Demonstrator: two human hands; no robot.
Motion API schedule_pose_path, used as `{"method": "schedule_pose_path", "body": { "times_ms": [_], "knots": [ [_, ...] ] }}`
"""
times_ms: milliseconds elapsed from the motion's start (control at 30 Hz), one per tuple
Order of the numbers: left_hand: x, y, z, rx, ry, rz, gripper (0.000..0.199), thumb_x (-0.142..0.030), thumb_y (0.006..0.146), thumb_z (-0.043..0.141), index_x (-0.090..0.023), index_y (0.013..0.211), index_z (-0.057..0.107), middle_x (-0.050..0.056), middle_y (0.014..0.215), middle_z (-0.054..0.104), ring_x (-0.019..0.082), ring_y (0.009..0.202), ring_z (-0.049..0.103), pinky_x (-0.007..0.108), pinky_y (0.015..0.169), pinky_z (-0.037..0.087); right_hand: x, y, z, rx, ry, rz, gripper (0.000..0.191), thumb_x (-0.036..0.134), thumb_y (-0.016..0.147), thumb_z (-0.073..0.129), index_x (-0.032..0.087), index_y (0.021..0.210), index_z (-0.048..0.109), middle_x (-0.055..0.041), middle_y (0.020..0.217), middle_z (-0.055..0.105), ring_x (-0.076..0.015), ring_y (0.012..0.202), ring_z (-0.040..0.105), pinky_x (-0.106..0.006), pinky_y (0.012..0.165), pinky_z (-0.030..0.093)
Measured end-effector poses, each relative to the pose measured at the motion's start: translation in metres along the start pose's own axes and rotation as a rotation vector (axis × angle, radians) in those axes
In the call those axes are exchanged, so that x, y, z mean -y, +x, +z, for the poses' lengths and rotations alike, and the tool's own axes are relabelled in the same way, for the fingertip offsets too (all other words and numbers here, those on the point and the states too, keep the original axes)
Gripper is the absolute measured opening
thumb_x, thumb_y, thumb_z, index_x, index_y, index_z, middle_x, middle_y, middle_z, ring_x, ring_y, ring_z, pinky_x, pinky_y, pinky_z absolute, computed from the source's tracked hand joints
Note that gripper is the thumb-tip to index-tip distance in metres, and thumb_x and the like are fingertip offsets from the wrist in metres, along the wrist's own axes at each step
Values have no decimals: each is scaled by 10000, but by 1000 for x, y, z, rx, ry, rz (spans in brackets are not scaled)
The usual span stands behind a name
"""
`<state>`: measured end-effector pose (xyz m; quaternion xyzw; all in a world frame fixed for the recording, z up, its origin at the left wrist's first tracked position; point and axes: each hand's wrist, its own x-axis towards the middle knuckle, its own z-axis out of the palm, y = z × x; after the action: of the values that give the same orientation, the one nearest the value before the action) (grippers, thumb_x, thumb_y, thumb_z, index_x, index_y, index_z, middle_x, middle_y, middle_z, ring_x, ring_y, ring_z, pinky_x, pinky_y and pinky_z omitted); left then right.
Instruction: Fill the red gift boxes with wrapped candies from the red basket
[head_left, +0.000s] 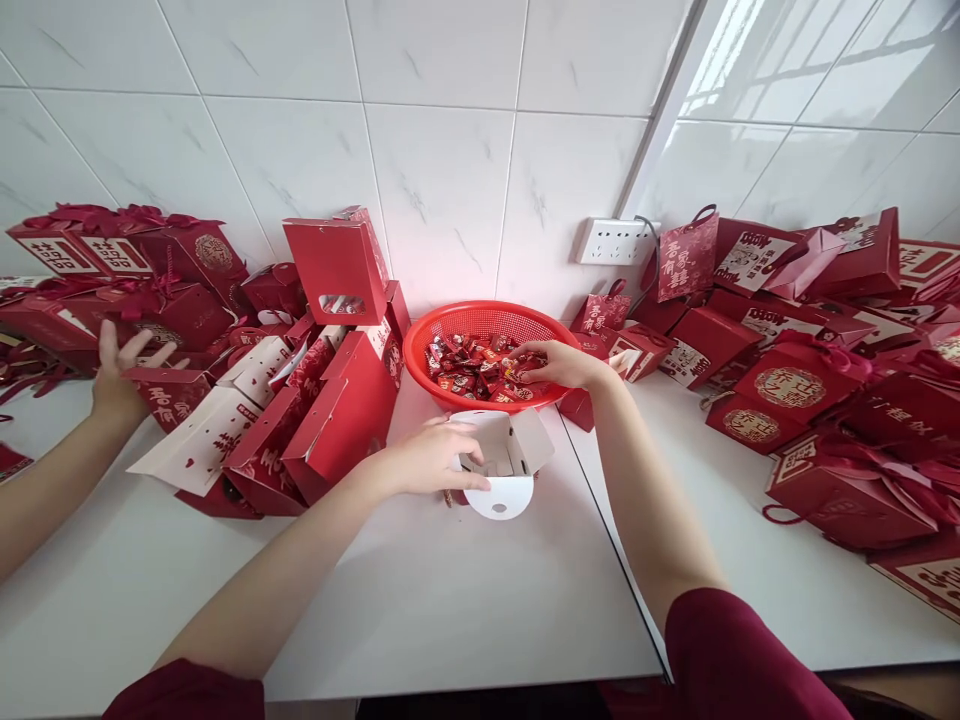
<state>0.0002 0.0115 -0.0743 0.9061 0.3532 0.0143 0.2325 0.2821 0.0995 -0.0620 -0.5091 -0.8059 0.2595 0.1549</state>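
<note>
My left hand [439, 458] grips an open gift box [501, 445] by its left side, thumb on the front flap. The box has a white inside and raised flaps, and it stands on the table in front of the basket. Over the red plastic basket [491, 312], my right hand [559, 364] reaches in from the right, its fingers apart and touching the wrapped candies [480, 370]. Whether a candy is between the fingertips is hard to see. A few small wrapped pieces [452, 497] lie partly hidden beside the box.
Standing red and white gift boxes [259, 430] crowd the left side. Beyond them another person's hand [124, 375] touches a box. Filled red boxes [795, 385] are piled at the right. A socket strip [615, 242] is on the tiled wall, and a seam runs along the white table [465, 610].
</note>
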Motion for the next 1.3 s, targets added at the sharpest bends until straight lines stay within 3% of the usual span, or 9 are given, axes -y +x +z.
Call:
{"method": "schedule_pose_path", "body": {
  "times_ms": [133, 233, 333, 600, 767, 967, 1133, 1200, 1300],
  "knots": [
    [-5, -2, -3, 18, -30, -50, 366, -571, 769, 701, -292, 1004, 737, 30, 1215, 691, 282, 1420, 359, 373, 1065, 352, -2, -8, 8, -70, 291, -72, 512, 381, 822, 702, 171, 1278, 603, -83, 1139, 692, -185, 942, 661, -304, 831, 534],
    [-9, -4, -6, 76, -51, 36, 235, -491, 856, 638, -283, 855, 748, 2, 890, 755, 242, 1346, 461, 383, 1130, 250, -6, -8, 14, -106, 309, -84, 473, 429, 778, 736, 151, 1156, 672, -82, 1075, 699, -207, 921, 651, -337, 835, 525],
    [-11, -5, -6, 77, -54, 86, 291, -427, 914, 566, -270, 742, 740, -18, 702, 726, 210, 1145, 599, 375, 1138, 223, -9, -8, 15, -149, 277, -123, 397, 395, 770, 739, 164, 1091, 707, -77, 1109, 690, -212, 959, 630, -342, 871, 503],
    [-14, -8, -3, 42, -38, 55, 336, -420, 917, 533, -275, 715, 758, -15, 714, 736, 183, 795, 600, 348, 1000, 361, -1, -7, 15, -159, 149, 80, 427, 206, 891, 526, 179, 1306, 619, -77, 1105, 696, -157, 812, 629, -272, 717, 491],
    [-13, -7, -3, 52, -21, 54, 342, -406, 926, 529, -264, 702, 745, -22, 669, 726, 176, 753, 572, 362, 1038, 315, 29, -31, 3, -309, 64, 0, 314, 227, 838, 644, 199, 1147, 694, -63, 1084, 712, -208, 899, 646, -316, 791, 494],
    [-11, -4, -2, 54, -46, 63, 346, -396, 920, 535, -256, 671, 732, -25, 638, 720, 168, 718, 572, 355, 1027, 322, 74, -63, -5, -54, 333, -362, 290, 336, 869, 663, 196, 1122, 688, -55, 1131, 707, -214, 1019, 662, -338, 906, 513],
    [-12, -4, -3, 48, -5, 58, 338, -408, 920, 537, -261, 692, 738, -19, 643, 719, 189, 768, 579, 374, 1013, 324, 77, -63, -2, 258, 374, -316, 367, 327, 858, 655, 182, 1195, 645, -69, 1153, 698, -211, 1061, 661, -332, 927, 511],
    [-11, -4, -2, 50, -2, 56, 335, -411, 922, 534, -265, 703, 740, -20, 654, 721, 192, 789, 582, 363, 980, 344, 69, -59, -2, 252, 357, -289, 374, 343, 865, 637, 192, 1208, 638, -66, 1169, 691, -206, 1083, 649, -321, 925, 503],
    [-10, -4, -2, 49, -2, 77, 324, -389, 921, 535, -259, 706, 740, -24, 649, 717, 175, 754, 577, 364, 1016, 322, 52, -46, 1, 50, 153, -179, 304, 417, 916, 553, 208, 1103, 673, -45, 1085, 703, -200, 999, 649, -308, 859, 494]
  ]
}}
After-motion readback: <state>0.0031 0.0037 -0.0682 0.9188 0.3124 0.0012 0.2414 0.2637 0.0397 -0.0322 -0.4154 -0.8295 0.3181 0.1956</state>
